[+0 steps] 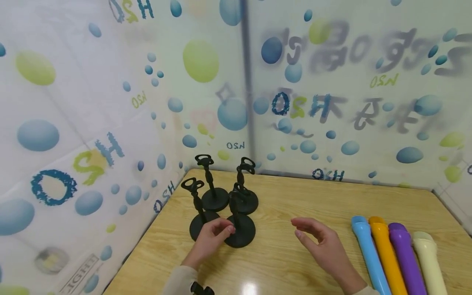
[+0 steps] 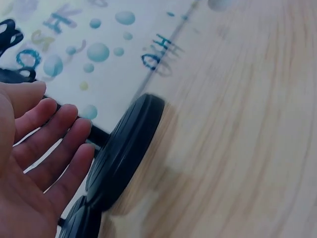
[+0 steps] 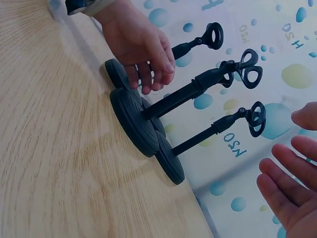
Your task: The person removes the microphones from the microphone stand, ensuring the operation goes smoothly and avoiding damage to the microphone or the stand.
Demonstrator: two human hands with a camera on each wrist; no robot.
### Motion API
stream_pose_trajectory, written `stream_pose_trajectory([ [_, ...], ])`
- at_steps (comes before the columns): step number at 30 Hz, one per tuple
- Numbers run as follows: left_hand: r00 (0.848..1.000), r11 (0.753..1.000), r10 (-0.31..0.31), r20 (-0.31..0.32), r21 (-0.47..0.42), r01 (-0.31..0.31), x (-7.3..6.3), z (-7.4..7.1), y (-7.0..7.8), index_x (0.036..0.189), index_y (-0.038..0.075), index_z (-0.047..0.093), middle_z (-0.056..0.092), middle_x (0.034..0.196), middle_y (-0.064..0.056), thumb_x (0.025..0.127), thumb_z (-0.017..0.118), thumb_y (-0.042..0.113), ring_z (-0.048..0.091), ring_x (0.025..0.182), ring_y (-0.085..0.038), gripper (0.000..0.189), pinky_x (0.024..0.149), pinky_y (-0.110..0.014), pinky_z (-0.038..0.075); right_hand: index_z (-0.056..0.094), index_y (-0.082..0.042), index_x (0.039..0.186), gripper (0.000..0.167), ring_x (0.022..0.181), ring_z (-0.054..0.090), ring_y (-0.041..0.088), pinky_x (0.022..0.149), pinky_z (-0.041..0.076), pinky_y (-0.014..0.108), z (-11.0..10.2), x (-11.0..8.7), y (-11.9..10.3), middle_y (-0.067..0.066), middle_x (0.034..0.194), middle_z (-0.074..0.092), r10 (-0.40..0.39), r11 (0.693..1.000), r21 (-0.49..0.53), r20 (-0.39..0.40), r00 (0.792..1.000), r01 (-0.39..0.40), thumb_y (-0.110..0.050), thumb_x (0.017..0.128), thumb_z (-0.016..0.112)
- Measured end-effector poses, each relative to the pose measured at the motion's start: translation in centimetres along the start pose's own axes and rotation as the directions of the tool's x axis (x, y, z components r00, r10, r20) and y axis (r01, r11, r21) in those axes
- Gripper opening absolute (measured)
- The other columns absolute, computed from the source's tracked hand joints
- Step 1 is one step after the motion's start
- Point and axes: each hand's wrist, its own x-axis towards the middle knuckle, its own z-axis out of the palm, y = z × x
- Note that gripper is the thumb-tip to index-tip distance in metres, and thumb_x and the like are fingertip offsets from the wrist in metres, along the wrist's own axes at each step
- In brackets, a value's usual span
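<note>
Several black microphone stands with round bases and clip tops stand grouped at the left of the table. My left hand (image 1: 212,237) is by the front pair, beside the front right stand (image 1: 245,233); its fingers are loosely bent, and the left wrist view shows the palm with nothing in it. Behind are the back left stand (image 1: 215,199) and the back right stand (image 1: 250,203). The front left stand (image 1: 197,227) is partly hidden by the left hand. To the right, my right hand (image 1: 324,246) hovers over the wood, fingers relaxed and holding nothing.
A blue microphone (image 1: 372,262), an orange one (image 1: 389,262), a purple one (image 1: 407,262) and a cream one (image 1: 429,262) lie side by side at the right of the wooden table (image 1: 280,270). Printed curtain walls (image 1: 313,135) border the table behind and at left.
</note>
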Motion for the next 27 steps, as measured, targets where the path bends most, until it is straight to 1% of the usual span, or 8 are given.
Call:
stream_pose_trajectory([
  [4,0.997,0.999,0.031,0.068,-0.012,-0.031,0.2,1.0,0.4,0.117,0.001,0.075,0.078,0.116,-0.018,0.108,0.067,0.018,0.072,0.102,-0.006,0.020,0.093,-0.020,0.057,0.075,-0.010,0.129,0.026,0.110,0.069,-0.003,0.094,0.055,0.013,-0.3,-0.1,0.0,0.007,0.128,0.079,0.010,1.000,-0.011,-0.020,1.000,-0.010,-0.008,0.104,0.072],
  [7,0.990,0.997,0.077,0.116,-0.034,-0.073,0.6,1.8,0.7,0.119,0.000,0.074,0.078,0.118,-0.021,0.108,0.067,0.017,0.073,0.102,-0.003,0.021,0.094,-0.020,0.058,0.075,-0.010,0.129,0.025,0.110,0.070,-0.004,0.094,0.056,0.013,-0.6,-0.3,0.2,0.007,0.128,0.079,0.001,1.000,-0.029,-0.042,0.999,-0.002,-0.007,0.104,0.072],
  [10,0.981,0.993,0.108,0.160,-0.069,-0.098,0.9,2.7,1.3,0.120,-0.002,0.074,0.077,0.119,-0.023,0.109,0.066,0.016,0.073,0.103,-0.002,0.023,0.094,-0.020,0.058,0.074,-0.011,0.130,0.025,0.110,0.069,-0.004,0.093,0.055,0.013,-1.1,-0.6,0.5,0.007,0.129,0.078,0.014,0.999,-0.046,-0.058,0.998,-0.017,-0.011,0.105,0.071],
  [13,0.973,0.991,0.117,0.199,-0.089,-0.101,1.4,3.8,2.0,0.123,-0.003,0.073,0.077,0.121,-0.024,0.109,0.066,0.017,0.074,0.106,-0.008,0.026,0.093,-0.020,0.058,0.074,-0.010,0.130,0.025,0.111,0.070,-0.001,0.093,0.055,0.011,-1.8,-1.0,0.8,0.009,0.129,0.078,0.025,0.998,-0.051,-0.081,0.996,-0.029,-0.012,0.106,0.071],
  [16,0.965,0.990,0.119,0.233,-0.101,-0.097,1.9,5.0,2.8,0.124,-0.002,0.073,0.077,0.123,-0.022,0.110,0.065,0.020,0.075,0.109,-0.017,0.027,0.093,-0.020,0.058,0.074,-0.008,0.130,0.025,0.110,0.069,-0.005,0.092,0.054,0.009,-2.5,-1.4,1.1,0.011,0.128,0.078,0.003,0.999,-0.053,-0.110,0.994,-0.009,-0.009,0.106,0.070],
  [18,0.961,0.990,0.116,0.251,-0.111,-0.090,2.2,5.7,3.3,0.125,-0.001,0.073,0.076,0.124,-0.021,0.110,0.065,0.021,0.075,0.111,-0.018,0.028,0.094,-0.021,0.058,0.074,-0.006,0.130,0.025,0.109,0.068,-0.007,0.092,0.054,0.008,-3.0,-1.6,1.2,0.012,0.127,0.078,-0.009,0.998,-0.057,-0.122,0.993,0.003,-0.007,0.106,0.069],
  [22,0.952,0.989,0.119,0.281,-0.122,-0.088,2.6,6.9,3.9,0.127,-0.002,0.072,0.076,0.126,-0.020,0.111,0.064,0.021,0.074,0.111,-0.013,0.030,0.095,-0.022,0.058,0.073,-0.007,0.131,0.026,0.109,0.066,-0.012,0.090,0.054,0.008,-4.0,-1.9,1.3,0.003,0.125,0.079,0.008,0.997,-0.073,-0.137,0.990,-0.018,-0.008,0.106,0.070],
  [27,0.948,0.988,0.120,0.296,-0.124,-0.087,2.9,8.1,4.4,0.129,-0.001,0.072,0.076,0.126,-0.017,0.111,0.063,0.024,0.073,0.111,-0.009,0.032,0.096,-0.024,0.057,0.073,-0.005,0.132,0.026,0.109,0.067,-0.011,0.089,0.055,0.009,-5.1,-2.3,1.7,-0.013,0.121,0.077,0.037,0.996,-0.073,-0.137,0.990,-0.047,-0.009,0.107,0.068],
])
